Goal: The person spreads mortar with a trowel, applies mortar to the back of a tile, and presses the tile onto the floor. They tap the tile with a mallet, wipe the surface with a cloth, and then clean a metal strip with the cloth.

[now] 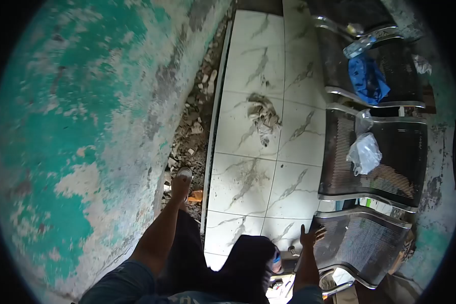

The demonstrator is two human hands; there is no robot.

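Note:
My left hand (182, 183) is at the end of my outstretched left arm, over the strip of rubble beside the tiled floor; its fingers are too small and dark to make out, and something whitish shows at it. My right hand (312, 236) is held near the edge of the lowest metal seat (357, 243), fingers apart and nothing in them. On the marble-patterned tiles (238, 177) ahead lies a crumpled dirty cloth (263, 117), with smudges of dirt near it.
A peeling green wall (61, 126) rises on the left, with broken rubble (192, 121) along its foot. Perforated metal chairs (390, 147) line the right, bearing a blue bag (366, 78), a clear bottle (358, 46) and a white plastic bag (366, 153). An orange piece (195, 195) lies in the rubble.

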